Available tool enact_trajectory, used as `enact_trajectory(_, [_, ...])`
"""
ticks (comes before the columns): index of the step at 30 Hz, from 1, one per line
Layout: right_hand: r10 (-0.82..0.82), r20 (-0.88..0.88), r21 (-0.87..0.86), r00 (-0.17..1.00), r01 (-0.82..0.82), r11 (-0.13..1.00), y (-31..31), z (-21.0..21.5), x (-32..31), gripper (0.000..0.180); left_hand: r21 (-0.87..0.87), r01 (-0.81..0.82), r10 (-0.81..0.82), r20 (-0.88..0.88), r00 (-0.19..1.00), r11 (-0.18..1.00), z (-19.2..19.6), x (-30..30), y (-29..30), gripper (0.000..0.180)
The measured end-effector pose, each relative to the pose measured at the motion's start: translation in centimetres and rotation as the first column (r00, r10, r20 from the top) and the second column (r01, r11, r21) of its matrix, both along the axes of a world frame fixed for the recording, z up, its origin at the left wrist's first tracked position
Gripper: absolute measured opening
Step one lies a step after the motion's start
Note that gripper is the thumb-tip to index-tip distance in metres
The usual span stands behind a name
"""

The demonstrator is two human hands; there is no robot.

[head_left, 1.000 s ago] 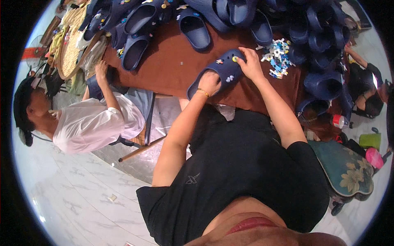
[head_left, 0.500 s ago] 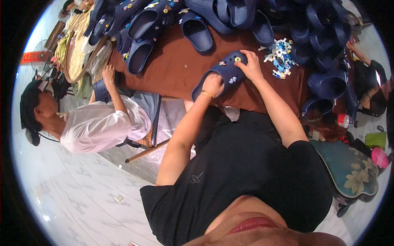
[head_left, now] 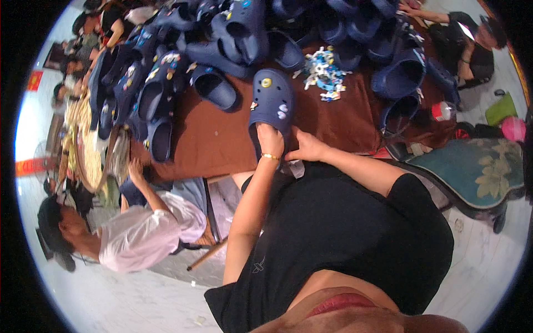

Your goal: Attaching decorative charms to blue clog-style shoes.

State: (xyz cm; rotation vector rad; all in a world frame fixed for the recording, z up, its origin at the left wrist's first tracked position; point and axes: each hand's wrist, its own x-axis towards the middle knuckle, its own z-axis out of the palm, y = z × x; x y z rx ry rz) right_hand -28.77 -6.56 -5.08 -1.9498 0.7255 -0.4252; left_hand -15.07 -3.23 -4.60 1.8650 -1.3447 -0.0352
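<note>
A navy clog points its toe away from me, with a round yellow charm at the toe and pale charms on its upper. My left hand, with a gold bracelet at the wrist, reaches into its opening and holds it; the fingertips are hidden inside. Beside the heel, my right hand is open, thumb and fingers spread against or very close to the clog's right side. Beyond it lies a pile of white, blue and yellow charms.
Many navy clogs crowd the far side of the brown-covered table. A person in a white shirt sits at the left. To my right are a green floral-patterned chair and a container with a red-and-white label.
The clog has turned from slanting right to pointing away from me. My right hand has left its toe and come to the heel side. The view has shifted as well.
</note>
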Motion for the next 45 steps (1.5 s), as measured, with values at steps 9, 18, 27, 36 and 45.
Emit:
enact_trajectory(9, [-0.427, 0.622, 0.449, 0.656, 0.147, 0.881, -0.1, 4.3, -5.0, 0.075, 0.064, 0.683, -0.66, -0.206, 0.723, 0.728, 7.3, -5.5, -5.3, 0.031])
enact_trajectory(18, [-0.795, 0.546, 0.482, 0.264, 0.678, 0.555, -11.1, 7.2, -11.9, 0.028, -0.185, 0.736, -0.727, 0.125, 0.675, 0.651, 13.4, -7.2, -4.9, 0.039])
enact_trajectory(27, [-0.973, 0.083, 0.223, 0.215, 0.948, 0.228, -19.2, 9.0, -21.5, 0.055, 0.113, 0.373, -0.371, -0.043, 0.928, 0.921, 3.2, 4.5, -0.8, 0.04])
enact_trajectory(36, [-0.952, 0.084, 0.081, 0.296, 0.95, 0.302, -19.1, 8.5, -21.3, 0.047, 0.016, -0.185, 0.183, 0.08, 0.98, 0.983, 1.8, 20.4, -0.1, 0.032])
enact_trajectory(45, [-0.862, 0.465, -0.216, 0.201, 0.97, 0.11, -17.6, 8.2, -21.2, 0.034, -0.053, -0.522, 0.524, 0.127, 0.842, 0.851, 6.3, 30.1, -5.8, 0.047])
